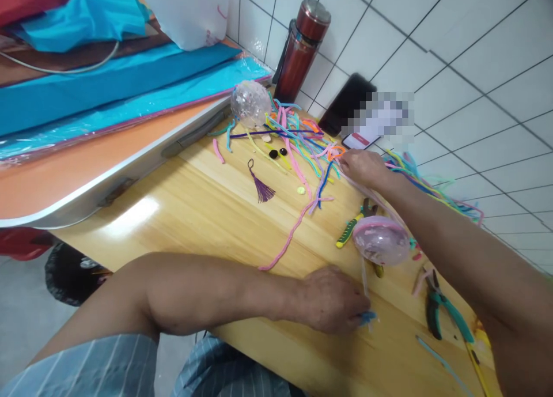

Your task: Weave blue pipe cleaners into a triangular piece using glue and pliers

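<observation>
My left hand (330, 299) rests on the wooden table (194, 212), fingers pinched on the blue base of a thin clear stick (365, 276) that carries a pink transparent ball (381, 239). My right hand (363, 167) reaches across the table into a pile of coloured pipe cleaners (302, 137), fingers curled on a pale pink one. A long pink pipe cleaner (289, 235) lies loose between the two hands.
A second clear ball (250, 103), a purple tassel (260, 186) and two black beads (277, 152) lie farther back. Green pliers (440, 305) and a yellow-green cutter (351, 229) are at the right. A red flask (302, 51) and a phone (352, 109) stand by the tiled wall.
</observation>
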The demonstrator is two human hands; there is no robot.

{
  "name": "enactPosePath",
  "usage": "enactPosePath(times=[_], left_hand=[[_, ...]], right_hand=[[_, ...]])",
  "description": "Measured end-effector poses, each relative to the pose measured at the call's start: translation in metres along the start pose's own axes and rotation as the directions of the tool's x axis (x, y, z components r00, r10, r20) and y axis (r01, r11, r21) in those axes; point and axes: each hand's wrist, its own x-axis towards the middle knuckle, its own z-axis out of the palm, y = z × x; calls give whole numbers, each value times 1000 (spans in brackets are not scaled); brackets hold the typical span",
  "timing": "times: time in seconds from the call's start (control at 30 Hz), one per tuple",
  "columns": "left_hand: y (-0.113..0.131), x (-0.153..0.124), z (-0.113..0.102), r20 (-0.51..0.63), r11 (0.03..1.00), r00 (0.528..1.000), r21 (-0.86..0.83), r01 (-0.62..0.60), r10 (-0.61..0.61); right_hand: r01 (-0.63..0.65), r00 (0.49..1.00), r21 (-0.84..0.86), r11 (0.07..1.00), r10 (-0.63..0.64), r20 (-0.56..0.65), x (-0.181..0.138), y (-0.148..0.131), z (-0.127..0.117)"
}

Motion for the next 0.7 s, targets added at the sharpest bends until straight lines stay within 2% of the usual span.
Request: enactPosePath(times=[0.17, 0.33, 0.47, 0.6, 0.7], left_hand=[[-1, 0, 0, 0, 1000, 1000, 7, -7, 7], [-5, 1, 3, 11, 999, 1000, -37, -26, 27], [-5, 1, 0, 12, 997, 1000, -73, -22, 23], [2, 0, -15, 41, 991, 997, -121, 65, -60], [5, 1, -27, 86, 938, 979, -282, 201, -184]], right_hand=[[-29, 999, 2, 1000, 29, 19, -10, 10, -18], [-143, 990, -12, 990, 143, 15, -22, 39, -51], [-236, 971, -13, 972, 236, 49, -36, 55, -59], [-327, 943, 8, 945, 326, 60, -60, 63, -59], [-376, 926, 28, 926, 374, 52, -80, 66, -54]])
